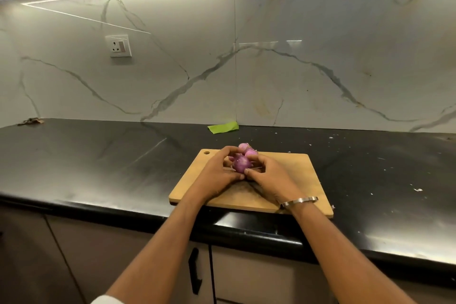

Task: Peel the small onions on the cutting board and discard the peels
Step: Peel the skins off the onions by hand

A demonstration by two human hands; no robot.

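Seemingly early on: over the pale wooden cutting board (pixel 283 175) on the black bench (pixel 98 168), the left hand (pixel 217 173) cradles a small purple onion (pixel 241 163) while the right hand (pixel 269 175) pinches it. Two more small purple onions (pixel 248 150) wait behind. Peeled or unpeeled is unclear, and no discarded peels are discernible.

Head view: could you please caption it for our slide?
Both hands, left hand and right hand, grip a small purple onion over the wooden cutting board.
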